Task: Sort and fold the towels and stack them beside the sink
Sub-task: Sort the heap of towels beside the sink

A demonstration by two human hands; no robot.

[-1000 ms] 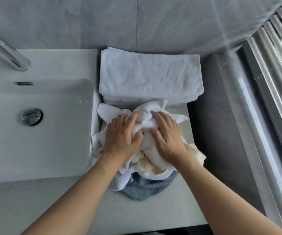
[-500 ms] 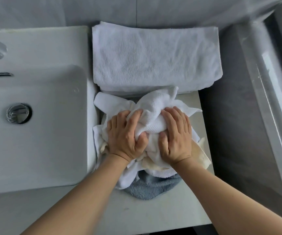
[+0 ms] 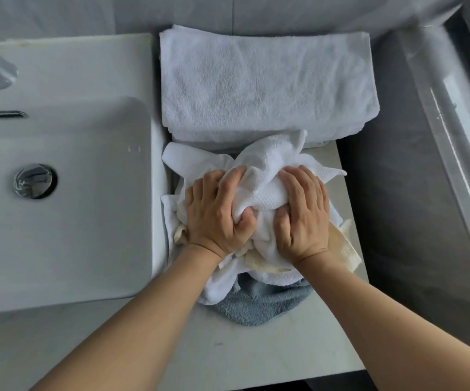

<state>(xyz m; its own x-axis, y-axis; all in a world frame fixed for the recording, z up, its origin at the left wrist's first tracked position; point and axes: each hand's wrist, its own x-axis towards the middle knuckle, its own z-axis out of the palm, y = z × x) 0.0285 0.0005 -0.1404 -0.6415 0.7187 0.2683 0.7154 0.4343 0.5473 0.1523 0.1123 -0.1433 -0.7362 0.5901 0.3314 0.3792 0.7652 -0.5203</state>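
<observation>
- Step in hand, as I judge it: sorting. Both hands are picking one white towel (image 3: 267, 176) off the top of a loose pile (image 3: 256, 266) so that it can be folded.
- The pile lies on the counter (image 3: 228, 351) just right of the sink (image 3: 67, 193). Under the white towel show a cream cloth (image 3: 341, 246) and a grey-blue towel (image 3: 259, 306) at the bottom.
- A folded stack (image 3: 267, 86) of white towels sits behind the pile, touching it, against the wall.
- The left hand (image 3: 216, 213) grips the towel, fingers curled over the top and thumb tucked into a fold.
- The right hand (image 3: 302, 213) grips the same towel from the other side, thumb pressed in.
- Both forearms reach in from below, palms down, hands close together but apart.
- The next move likely calls for lifting the towel clear without dragging the cream cloth along, then finding two corners to spread it.
</observation>
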